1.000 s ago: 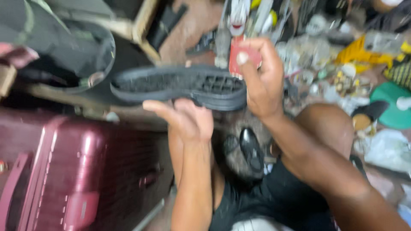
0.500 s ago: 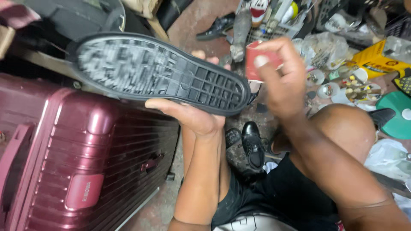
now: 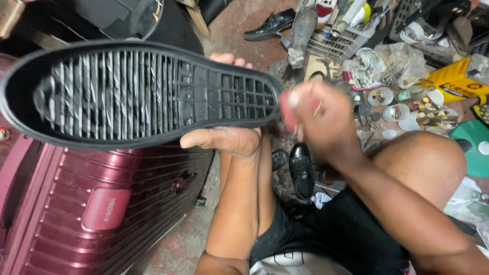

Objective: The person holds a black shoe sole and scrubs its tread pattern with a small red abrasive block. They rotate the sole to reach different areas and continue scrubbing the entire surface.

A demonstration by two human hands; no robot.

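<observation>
Sole (image 3: 137, 94) sat tread-up before us above the maroon suitcase (image 3: 102, 203), left hand (image 3: 229, 137) pinching its heel, while our right hand (image 3: 316, 117), blurred, closed on something red; steadier support seemed wise.

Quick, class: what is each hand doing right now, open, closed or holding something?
Left hand: closed on the black shoe sole, holding it up.
Right hand: blurred, closed around a small red thing, at the sole's heel end.
</observation>
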